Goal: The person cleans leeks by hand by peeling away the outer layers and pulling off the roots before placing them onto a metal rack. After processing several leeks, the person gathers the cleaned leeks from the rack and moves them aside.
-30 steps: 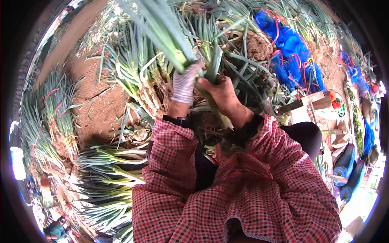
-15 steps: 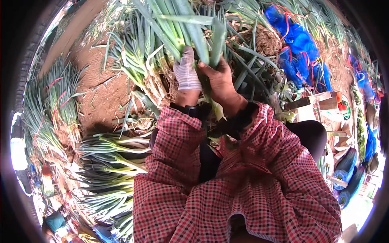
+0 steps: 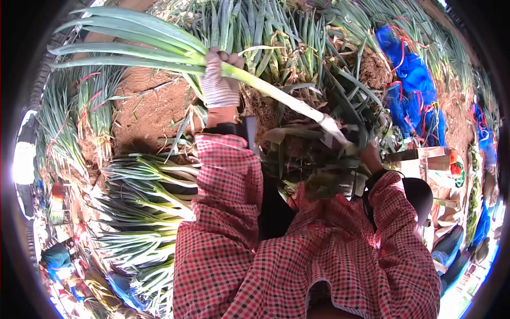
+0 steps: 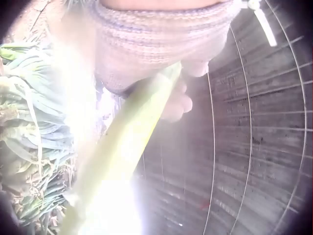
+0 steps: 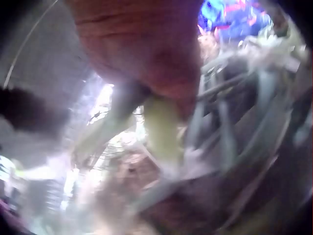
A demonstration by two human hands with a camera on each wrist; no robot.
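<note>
My left hand [image 3: 220, 80], in a striped knit glove, grips a long green onion [image 3: 276, 95] where its leaves fan out. The leaves point left, and the white stem slants down to the right. The left wrist view shows the pale stalk [image 4: 132, 127] running out from under the gloved fingers. By the root end is my bare right hand [image 3: 371, 155], dark and partly hidden in the head view. In the right wrist view, pale green peeled leaves [image 5: 164, 129] hang blurred from beneath that hand, pinched in its fingers.
Trimmed green onions [image 3: 154, 212] lie piled at the left. Upright bundles [image 3: 255, 32] stand ahead, and tied ones [image 3: 95, 101] at the far left. Blue netting [image 3: 411, 74] with red ties lies at the right, near a wooden stand [image 3: 419, 154]. Loose leaves [image 3: 350, 95] litter the middle.
The hands have parted: the left has shifted left, swinging the green onion from upright to slanting across. My right hand has pulled down and right along the stem with the peeled leaves.
</note>
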